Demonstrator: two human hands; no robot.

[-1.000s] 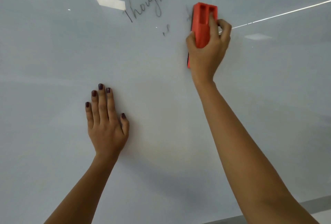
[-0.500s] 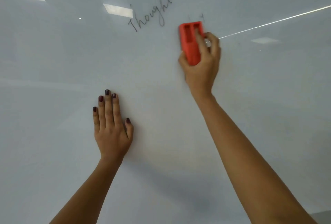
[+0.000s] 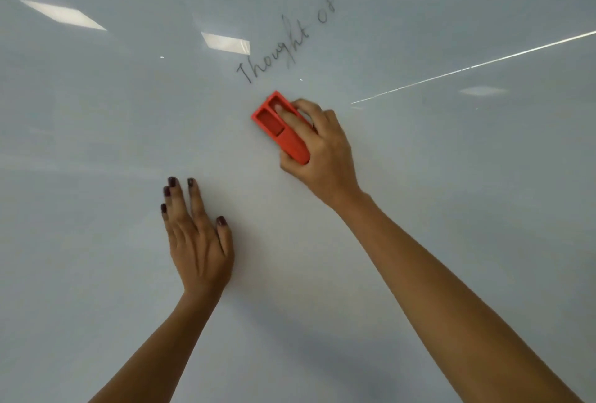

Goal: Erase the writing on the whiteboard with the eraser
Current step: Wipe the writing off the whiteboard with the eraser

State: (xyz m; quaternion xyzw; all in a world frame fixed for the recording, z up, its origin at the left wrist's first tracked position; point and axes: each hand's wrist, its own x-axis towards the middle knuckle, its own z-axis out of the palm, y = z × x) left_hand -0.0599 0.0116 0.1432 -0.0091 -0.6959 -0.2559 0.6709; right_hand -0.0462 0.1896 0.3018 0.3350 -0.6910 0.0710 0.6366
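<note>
- Your whiteboard (image 3: 96, 144) fills the whole view, so its edges are cut off on every side; pale ceiling-light reflections (image 3: 225, 43) lie across its upper part.
- The writing (image 3: 283, 44) reads "Thought of" in thin slanted script; whatever follows runs out of the top of the frame.
- Your right hand (image 3: 319, 151) covers the lower end of the red eraser (image 3: 279, 127), and its felt face is pressed to the board, out of sight.
- Two open recesses show in the eraser's back; one fingertip sits in the upper one, the other holds nothing.
- Your right fingers (image 3: 290, 119) are curled around the eraser, thumb on its lower side, gripping it firmly.
- Your left hand (image 3: 198, 241) lies flat on the board below and left of the eraser, fingers straight and close together, thumb slightly apart, holding nothing.
- Compared with half a second ago, the eraser has dropped lower and tilted leftward, now just below the "T"; the small marks right of it are gone.
</note>
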